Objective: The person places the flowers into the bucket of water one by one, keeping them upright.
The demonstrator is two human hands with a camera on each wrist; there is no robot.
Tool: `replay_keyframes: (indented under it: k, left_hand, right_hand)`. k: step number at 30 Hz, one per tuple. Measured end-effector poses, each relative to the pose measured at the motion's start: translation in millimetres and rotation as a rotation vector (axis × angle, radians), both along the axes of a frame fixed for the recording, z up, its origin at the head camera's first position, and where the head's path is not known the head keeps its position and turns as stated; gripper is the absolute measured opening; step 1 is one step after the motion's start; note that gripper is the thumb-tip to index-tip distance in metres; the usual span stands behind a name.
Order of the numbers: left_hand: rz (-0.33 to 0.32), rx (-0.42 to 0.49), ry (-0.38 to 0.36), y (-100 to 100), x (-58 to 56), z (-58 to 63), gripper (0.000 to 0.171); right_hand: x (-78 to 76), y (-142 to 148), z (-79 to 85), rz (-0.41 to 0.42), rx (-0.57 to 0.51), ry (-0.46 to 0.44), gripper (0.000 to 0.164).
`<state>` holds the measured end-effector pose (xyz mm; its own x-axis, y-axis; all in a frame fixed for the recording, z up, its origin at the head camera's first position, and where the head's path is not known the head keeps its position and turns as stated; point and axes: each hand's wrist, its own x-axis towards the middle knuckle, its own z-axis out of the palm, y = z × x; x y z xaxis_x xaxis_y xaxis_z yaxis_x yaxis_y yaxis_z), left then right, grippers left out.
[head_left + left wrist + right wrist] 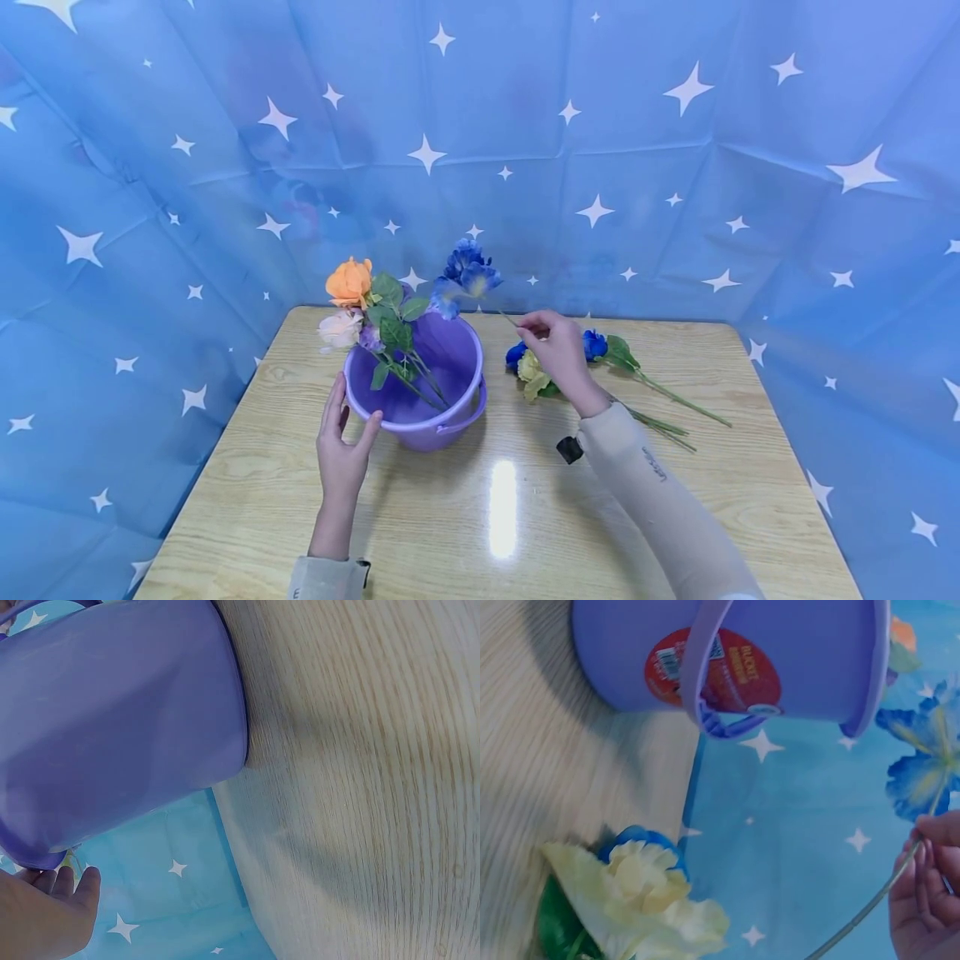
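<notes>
A purple bucket (429, 435) stands on the table, its handle hanging at the right side. My left hand (343, 446) rests against its near-left rim, thumb and fingers spread apart; the left wrist view shows the fingertips (88, 883) by the rim. Inside lean artificial flowers: an orange rose (350, 283), a pale pink bloom (341, 329) and a small purple one (371, 337). Right of the bucket, my right hand (557, 350) pinches the thin green stem of a blue artificial flower (468, 275). That bloom hangs beyond the bucket's far-right rim, raised above the table.
Below and beside my right hand lie a pale yellow flower (532, 375) and blue flowers (595, 344), their stems (682, 400) pointing right and toward me. A blue star-patterned cloth (510, 125) hangs behind and at both sides of the wooden table (435, 517).
</notes>
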<state>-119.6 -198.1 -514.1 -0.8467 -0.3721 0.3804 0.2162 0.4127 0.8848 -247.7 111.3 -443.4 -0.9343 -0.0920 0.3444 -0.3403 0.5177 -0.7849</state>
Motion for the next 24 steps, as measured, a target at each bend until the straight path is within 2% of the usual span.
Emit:
replay_keyframes:
  k: [14, 24]
  left_hand:
    - [-0.005, 0.0, 0.011, 0, -0.1, 0.1, 0.076]
    - [-0.004, -0.014, 0.011, 0, -0.5, 0.3, 0.077]
  right_hand:
    - [-3.7, -30, 17.3, 0.075, 0.018, 0.088, 0.012]
    - [-8.7, -50, 26.9, 0.099, 0.042, 0.162, 0.009]
